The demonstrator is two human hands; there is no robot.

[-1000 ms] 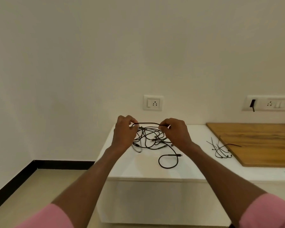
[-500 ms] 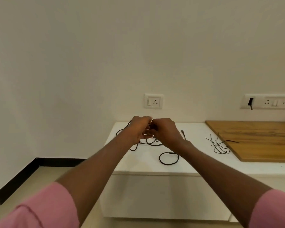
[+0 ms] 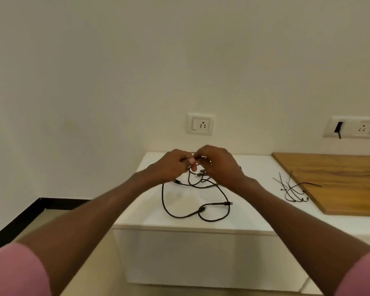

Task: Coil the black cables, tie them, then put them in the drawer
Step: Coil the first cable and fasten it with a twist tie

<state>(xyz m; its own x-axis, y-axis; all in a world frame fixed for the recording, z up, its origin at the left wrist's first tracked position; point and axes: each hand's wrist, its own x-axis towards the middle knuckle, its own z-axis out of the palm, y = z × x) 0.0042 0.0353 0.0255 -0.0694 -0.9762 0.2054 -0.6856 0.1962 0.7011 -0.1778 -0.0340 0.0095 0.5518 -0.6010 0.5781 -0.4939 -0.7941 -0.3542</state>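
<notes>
Working stage: coiling – early, nothing tied or stowed.
Left hand (image 3: pixel 171 165): fingers curled, pinching a strand of the black cables (image 3: pixel 195 197) just above the white cabinet top (image 3: pixel 254 212).
Right hand (image 3: pixel 219 165): fingers curled round the same bunch, knuckles nearly touching the left's.
Cable position: tangle under both hands, slack trailing toward the front edge; one loop lying flat, connector end (image 3: pixel 228 203) pointing right.
Key relation: free length runs from the hands down toward the viewer – long axis roughly front-to-back; right hand nearer the connector end.
Next move, judged: drawing slack up into the held loops.
Cable ties (image 3: pixel 292 190): right of the tangle, well apart, partly on the wooden board (image 3: pixel 340 180).
Drawer: cannot tell which panel.
</notes>
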